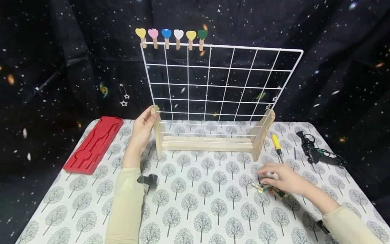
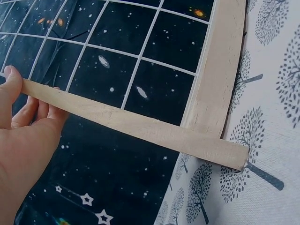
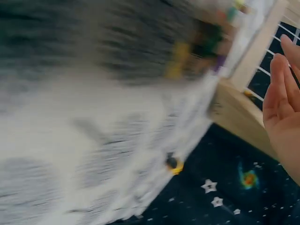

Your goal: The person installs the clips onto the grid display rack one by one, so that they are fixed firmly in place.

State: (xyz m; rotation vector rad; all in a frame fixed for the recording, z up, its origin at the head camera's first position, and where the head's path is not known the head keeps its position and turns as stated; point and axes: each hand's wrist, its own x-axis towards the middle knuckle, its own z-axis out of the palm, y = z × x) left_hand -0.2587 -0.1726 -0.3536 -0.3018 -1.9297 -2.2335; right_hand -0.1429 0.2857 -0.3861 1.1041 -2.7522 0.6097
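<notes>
Several clips [image 1: 278, 194], likely light, stiff, best pinched by their ends, lie near my right hand [image 1: 286, 178], grip unclear; my left hand [image 1: 142, 128] pinches the stand [image 1: 207, 145].

Table [image 1: 195, 234]: white covering, dark tree print all over, back corners rounded, front edge out of frame. On it, head view, left to right: red tray [image 1: 94, 145] at the left, lying at a slant, moulded hollows facing up. Wooden stand [image 1: 207, 145] at back middle, upright on its two feet. Loose pile of clips [image 1: 278, 193] right of centre, partly hidden. Yellow-handled screwdriver [image 1: 276, 142] beside the stand's right foot. Thin bit [image 1: 295, 154] next to that. Black tool [image 1: 309, 149] far right.
</notes>
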